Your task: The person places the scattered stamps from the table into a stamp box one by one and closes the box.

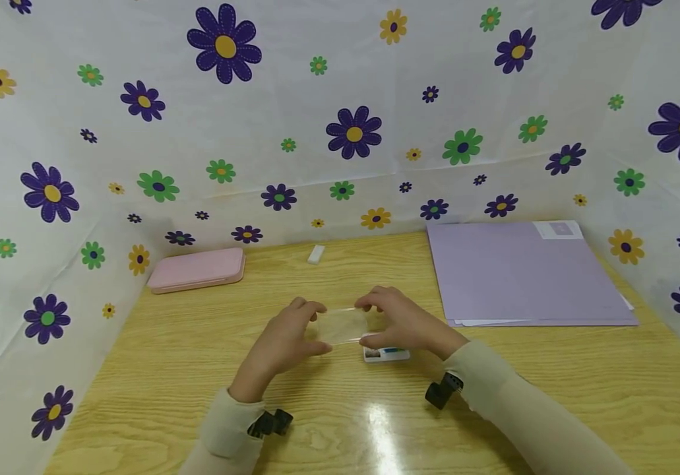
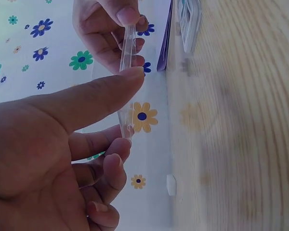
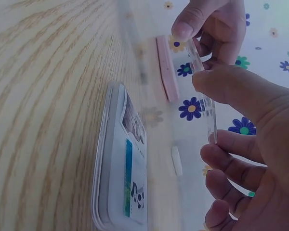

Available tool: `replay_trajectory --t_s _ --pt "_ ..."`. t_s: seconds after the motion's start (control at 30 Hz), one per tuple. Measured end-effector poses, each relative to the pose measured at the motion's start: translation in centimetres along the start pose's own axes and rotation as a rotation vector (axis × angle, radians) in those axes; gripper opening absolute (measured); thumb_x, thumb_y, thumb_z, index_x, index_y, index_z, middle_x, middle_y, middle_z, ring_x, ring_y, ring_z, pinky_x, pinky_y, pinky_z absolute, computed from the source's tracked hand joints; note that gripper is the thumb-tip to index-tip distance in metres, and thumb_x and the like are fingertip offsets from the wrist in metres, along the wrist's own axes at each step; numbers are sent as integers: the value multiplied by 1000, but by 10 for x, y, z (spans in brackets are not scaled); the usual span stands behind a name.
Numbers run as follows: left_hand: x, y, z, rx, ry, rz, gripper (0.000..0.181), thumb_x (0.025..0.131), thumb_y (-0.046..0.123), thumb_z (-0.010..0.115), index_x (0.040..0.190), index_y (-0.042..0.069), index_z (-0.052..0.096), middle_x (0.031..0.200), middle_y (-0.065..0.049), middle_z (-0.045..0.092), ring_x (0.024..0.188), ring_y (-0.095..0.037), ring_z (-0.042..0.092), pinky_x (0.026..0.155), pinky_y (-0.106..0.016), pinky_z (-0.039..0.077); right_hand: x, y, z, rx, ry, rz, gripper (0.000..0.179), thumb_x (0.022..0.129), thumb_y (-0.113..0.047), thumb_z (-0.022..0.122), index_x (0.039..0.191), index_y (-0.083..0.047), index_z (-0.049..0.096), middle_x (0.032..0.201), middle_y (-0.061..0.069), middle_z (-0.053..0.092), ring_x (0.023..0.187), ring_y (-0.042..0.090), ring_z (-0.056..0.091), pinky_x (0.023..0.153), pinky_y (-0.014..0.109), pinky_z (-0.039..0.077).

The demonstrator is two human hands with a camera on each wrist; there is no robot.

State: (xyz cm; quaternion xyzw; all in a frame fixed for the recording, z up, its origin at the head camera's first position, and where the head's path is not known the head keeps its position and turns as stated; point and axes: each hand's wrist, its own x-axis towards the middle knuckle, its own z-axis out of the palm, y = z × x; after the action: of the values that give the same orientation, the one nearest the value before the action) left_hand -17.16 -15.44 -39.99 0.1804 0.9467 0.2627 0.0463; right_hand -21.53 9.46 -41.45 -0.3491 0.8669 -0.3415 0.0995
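Both hands hold a clear, thin rectangular plastic piece point(image 1: 342, 326), like a lid, above the wooden table. My left hand point(image 1: 285, 338) pinches its left end, with the thumb on the near edge and fingers on the far edge. At the other end, my right hand point(image 1: 401, 322) pinches it the same way. Below the right hand, on the table, lies a small white case point(image 3: 116, 168) with a picture and a blue-green strip on top. The right hand partly covers this case in the head view.
A pink case point(image 1: 197, 270) lies at the back left, and a small white block point(image 1: 316, 254) at the back middle. Purple folders point(image 1: 524, 274) with papers are stacked at the right. A flowered cloth point(image 1: 292, 119) walls the back and sides of the table point(image 1: 316, 415).
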Motion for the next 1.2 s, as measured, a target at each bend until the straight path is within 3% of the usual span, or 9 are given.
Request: replay_trajectory --t_s 0.37,1.2 --pt "9 11 10 11 -17 62 60 81 28 83 130 6 58 121 -10 57 107 -27 59 85 -45 50 -20 4 -10 -16 49 37 57 82 -30 82 130 -7 61 120 6 58 108 23 50 89 45 45" --pt "24 38 35 71 -139 63 61 80 29 84 133 9 59 121 -5 58 106 -25 58 87 -42 49 -55 28 -12 -58 48 73 55 79 -31 84 124 -6 64 115 3 59 103 23 52 87 43 45"
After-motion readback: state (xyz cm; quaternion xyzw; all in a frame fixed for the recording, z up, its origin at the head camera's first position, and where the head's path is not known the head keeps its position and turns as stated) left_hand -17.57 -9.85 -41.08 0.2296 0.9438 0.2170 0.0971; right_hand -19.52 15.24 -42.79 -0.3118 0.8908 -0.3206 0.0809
